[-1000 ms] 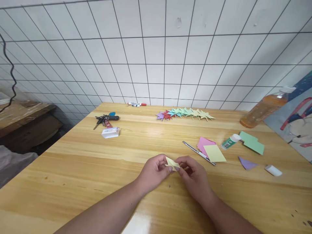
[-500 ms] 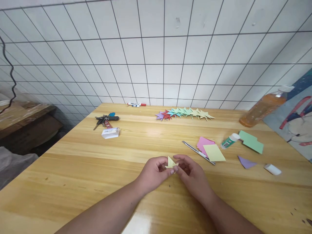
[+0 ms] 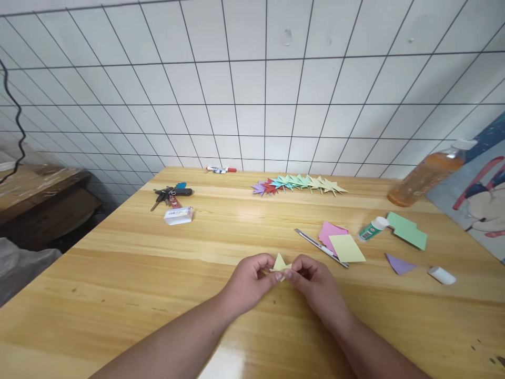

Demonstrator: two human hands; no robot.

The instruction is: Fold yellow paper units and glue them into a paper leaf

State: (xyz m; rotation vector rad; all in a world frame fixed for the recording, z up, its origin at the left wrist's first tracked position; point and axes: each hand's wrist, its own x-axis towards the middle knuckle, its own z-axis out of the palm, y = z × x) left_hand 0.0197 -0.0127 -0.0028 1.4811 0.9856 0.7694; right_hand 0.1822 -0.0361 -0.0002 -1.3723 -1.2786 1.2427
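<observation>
A small pale yellow folded paper star (image 3: 280, 263) is pinched between my two hands above the wooden table. My left hand (image 3: 252, 279) grips its left side, thumb in front and fingers curled behind. On its right side my right hand (image 3: 313, 279) holds it between thumb and bent forefinger. One point of the star stands up between the hands; the fingers cover parts of its sides. Close to my right hand lie a yellow paper square (image 3: 347, 248), pink paper (image 3: 330, 235) and a utility knife (image 3: 315, 243).
Along the wall lies a row of coloured paper stars (image 3: 302, 182). To the right are a glue stick (image 3: 373, 229), green paper (image 3: 408, 230), a purple paper triangle (image 3: 399, 263), an eraser (image 3: 442, 275) and a bottle (image 3: 428, 176). Keys (image 3: 171, 196), a small box (image 3: 179, 215) and markers (image 3: 221, 170) lie left.
The paper star has turned slightly between my fingers and shifted a little right. My right hand's forefinger has curled in closer to the star's right side.
</observation>
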